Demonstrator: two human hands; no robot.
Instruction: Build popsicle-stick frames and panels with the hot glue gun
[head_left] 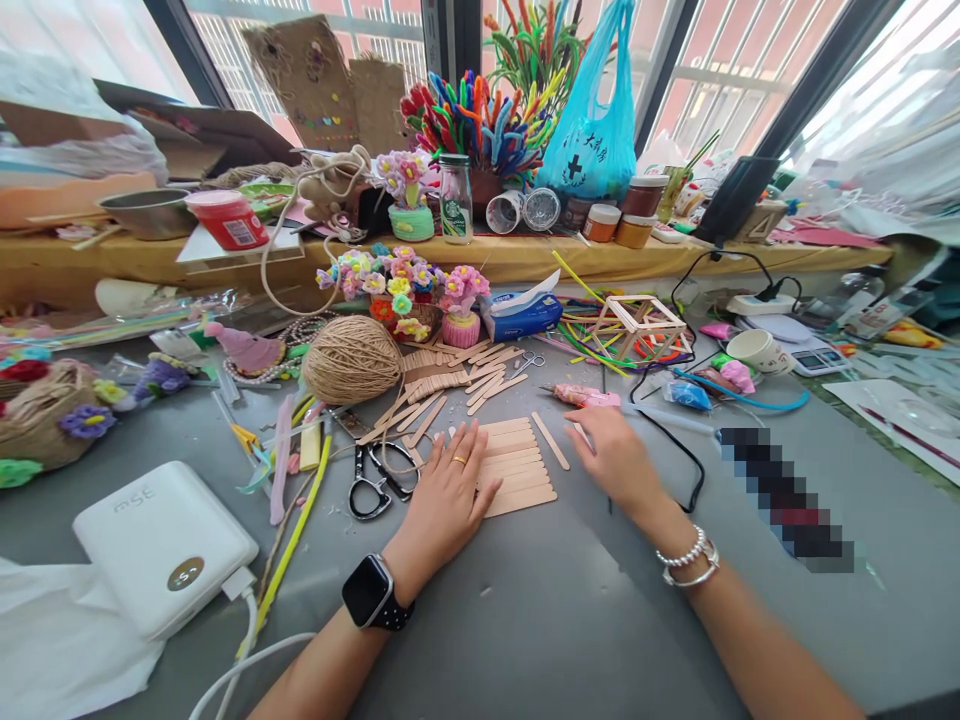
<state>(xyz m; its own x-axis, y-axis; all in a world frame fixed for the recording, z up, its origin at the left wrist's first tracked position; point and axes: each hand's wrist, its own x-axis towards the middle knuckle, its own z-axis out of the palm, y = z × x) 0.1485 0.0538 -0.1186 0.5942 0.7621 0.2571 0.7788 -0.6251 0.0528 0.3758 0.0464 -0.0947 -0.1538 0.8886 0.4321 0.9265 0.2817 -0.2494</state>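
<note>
My left hand (452,487) lies flat on the left end of a row of wooden craft sticks (517,465), fingers stretched out, covering part of them. The sticks lie side by side as a panel on the grey table. One loose craft stick (550,441) is just right of the panel. My right hand (616,450) hovers close to a pink hot glue gun (585,396), its fingers slightly bent and apart. Whether the fingertips touch the glue gun I cannot tell. Black-handled scissors (369,482) rest left of my left hand.
Loose craft sticks, a ball of twine (352,360) and small scissors (532,361) lie beyond the panel. A black cable (697,470) curves right of my right hand. A white power bank (165,550) is at left, and a stick frame (641,328) stands at back right.
</note>
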